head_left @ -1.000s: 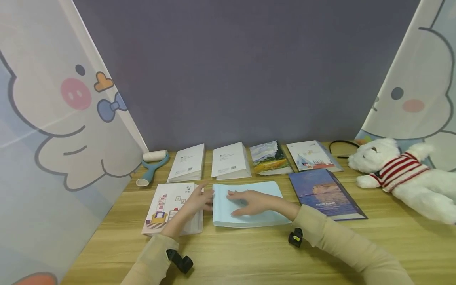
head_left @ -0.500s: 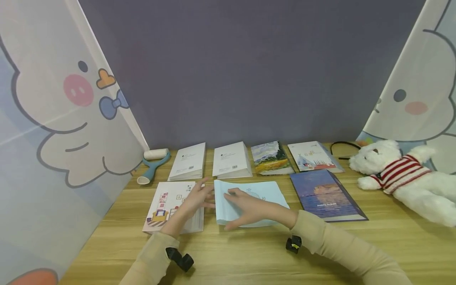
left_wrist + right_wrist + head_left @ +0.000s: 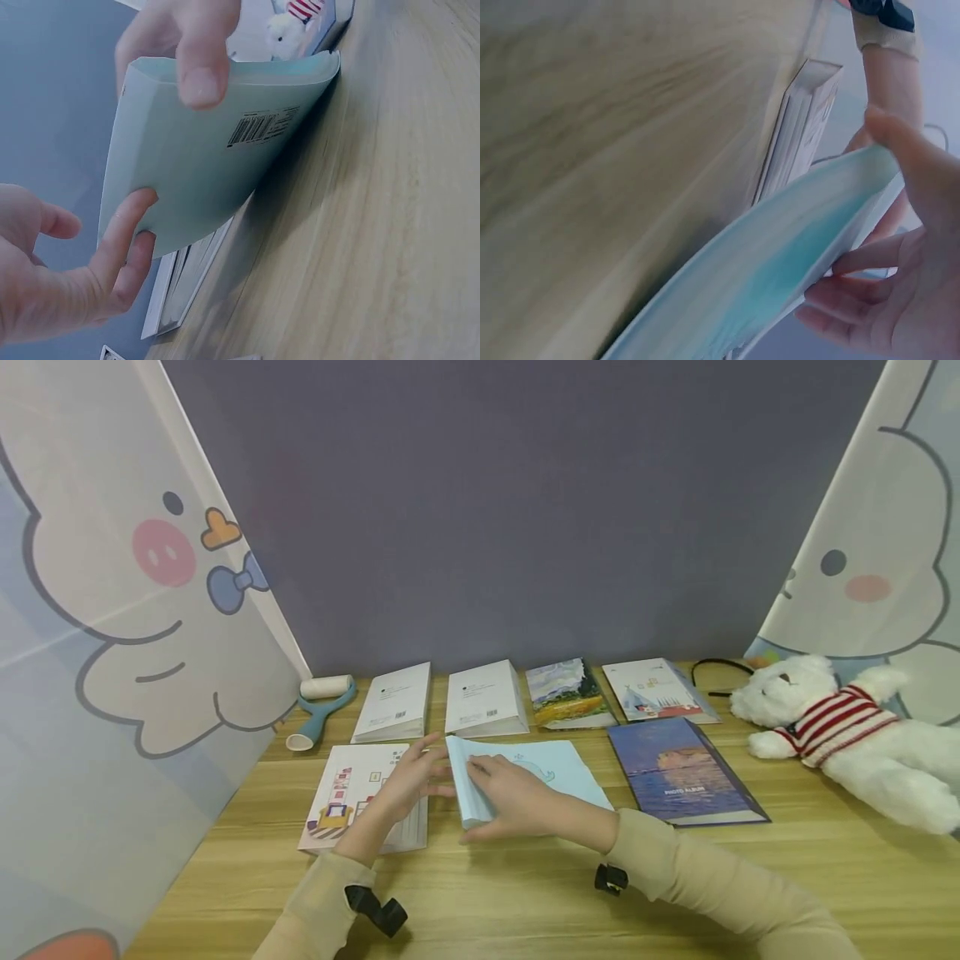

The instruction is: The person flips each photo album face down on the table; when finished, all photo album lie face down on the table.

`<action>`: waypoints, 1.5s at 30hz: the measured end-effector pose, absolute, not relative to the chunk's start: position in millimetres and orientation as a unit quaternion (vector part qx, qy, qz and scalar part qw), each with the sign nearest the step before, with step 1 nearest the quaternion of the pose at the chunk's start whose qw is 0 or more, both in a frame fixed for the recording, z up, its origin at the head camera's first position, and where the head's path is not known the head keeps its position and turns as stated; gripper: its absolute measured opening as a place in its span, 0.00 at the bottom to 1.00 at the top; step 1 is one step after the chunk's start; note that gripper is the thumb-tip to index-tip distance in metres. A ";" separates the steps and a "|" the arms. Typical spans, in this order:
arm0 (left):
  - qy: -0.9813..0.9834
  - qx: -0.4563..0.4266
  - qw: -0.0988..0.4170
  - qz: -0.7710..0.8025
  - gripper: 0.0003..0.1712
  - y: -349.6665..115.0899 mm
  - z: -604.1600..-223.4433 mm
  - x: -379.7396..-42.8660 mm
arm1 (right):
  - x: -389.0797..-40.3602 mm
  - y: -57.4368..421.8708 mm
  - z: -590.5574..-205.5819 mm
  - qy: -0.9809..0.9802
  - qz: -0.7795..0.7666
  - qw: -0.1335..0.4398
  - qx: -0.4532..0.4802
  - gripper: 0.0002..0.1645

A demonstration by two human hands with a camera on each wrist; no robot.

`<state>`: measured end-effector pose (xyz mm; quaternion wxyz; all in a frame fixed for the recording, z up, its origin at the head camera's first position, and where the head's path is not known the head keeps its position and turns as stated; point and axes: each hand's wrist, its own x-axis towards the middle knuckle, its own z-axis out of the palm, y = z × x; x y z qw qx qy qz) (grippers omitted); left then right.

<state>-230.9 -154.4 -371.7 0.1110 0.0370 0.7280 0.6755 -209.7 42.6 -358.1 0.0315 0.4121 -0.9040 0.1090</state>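
Note:
A light blue photo album [image 3: 573,768] with a whale drawing lies tilted on the table, its left spine edge raised. My right hand [image 3: 517,797] grips that edge, thumb on the underside and fingers on the upper cover, as the right wrist view of the album [image 3: 772,255] also shows. In the left wrist view, a barcode marks the album's back [image 3: 187,142]. There, two fingers of my left hand [image 3: 71,277] touch the back cover near the spine while the thumb stands apart. Below the left hand is a white album [image 3: 337,797] with a room drawing, partly covered by it.
Two white albums [image 3: 395,697] [image 3: 483,693], a landscape-painting album [image 3: 570,689] and another white one [image 3: 656,685] line the back. At right are a dark blue photo album [image 3: 686,768], black headband [image 3: 720,662] and white teddy bear [image 3: 840,718]. A lint roller [image 3: 321,706] lies far left.
The right hand has moved left from atop the light blue album to its spine edge and taken hold, raising it. The whale drawing has come into view. The left hand has barely moved.

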 end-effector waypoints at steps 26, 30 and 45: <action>0.712 0.077 0.115 0.688 0.32 -151.5 -377.8 -237.7 | -223.9 37.9 -345.7 -0.875 0.370 -0.060 0.307 0.48; 0.722 0.084 0.110 0.677 0.30 -149.3 -379.6 -239.3 | -232.7 49.2 -340.9 -0.865 0.408 -0.070 0.284 0.36; 0.770 0.131 0.112 0.614 0.28 -141.5 -381.7 -238.4 | -244.8 71.0 -330.4 -0.830 0.490 -0.125 0.235 0.24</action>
